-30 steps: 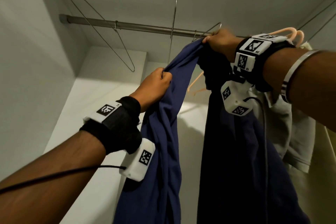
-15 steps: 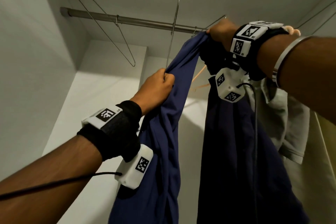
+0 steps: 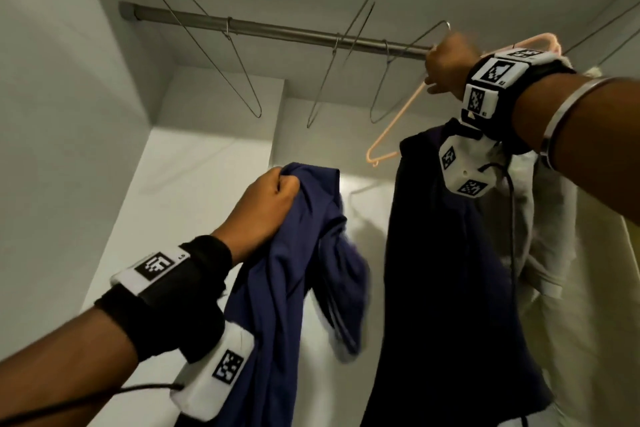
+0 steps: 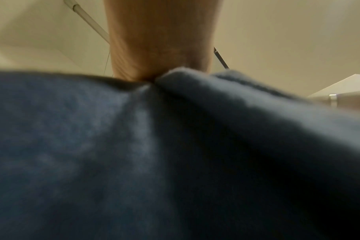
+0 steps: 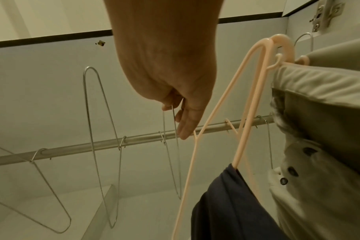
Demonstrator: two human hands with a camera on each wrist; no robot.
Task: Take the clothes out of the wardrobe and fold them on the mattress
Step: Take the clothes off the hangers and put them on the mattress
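The blue garment [image 3: 298, 253] has come off its hanger and now dangles low from the left hand's [image 3: 266, 204] bunched fist, while the right hand [image 5: 175, 97] up at the rail [image 3: 277, 31] pinches a wire hanger [image 5: 176, 146] beside the pink hanger [image 3: 391, 128].

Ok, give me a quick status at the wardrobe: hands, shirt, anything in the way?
Left hand grips the blue shirt, off the rail. Right hand pinches a wire hanger at the rail. Pink hanger and dark garment hang alongside.

I could read no words, brands or numbers; the wrist bands [image 3: 162, 265] carried only black-and-white square marker patterns, with tiny characters too small to read.
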